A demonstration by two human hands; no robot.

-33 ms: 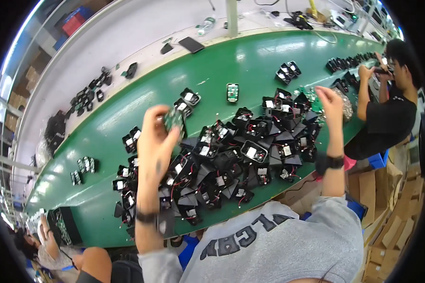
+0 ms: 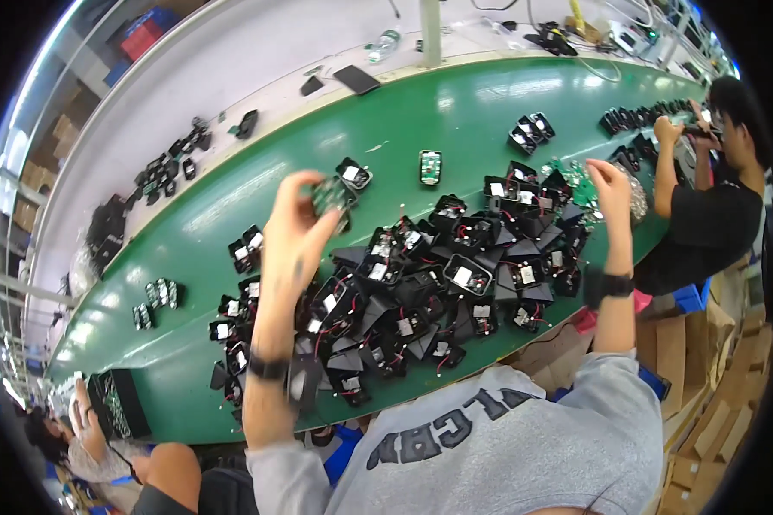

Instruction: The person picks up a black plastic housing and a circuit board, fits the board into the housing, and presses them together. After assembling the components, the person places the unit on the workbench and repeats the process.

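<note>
My left hand (image 2: pixel 294 230) is raised over the green conveyor belt (image 2: pixel 455 112), its fingers pinched on a small green circuit board (image 2: pixel 330 195). Below and between both arms lies a big heap of black plastic housings with red wires (image 2: pixel 421 292). My right hand (image 2: pixel 608 182) reaches far right with bent fingers, at a small pile of green circuit boards (image 2: pixel 573 182). Whether it holds one is not visible. Both wrists wear a dark band.
A single housing (image 2: pixel 430 166) and small clusters (image 2: pixel 531 133) lie farther up the belt. A person in black (image 2: pixel 713 206) works at the right end. Another person (image 2: pixel 86 433) sits lower left by a dark tray (image 2: pixel 120 403). Cardboard boxes (image 2: pixel 687 360) stand on the right.
</note>
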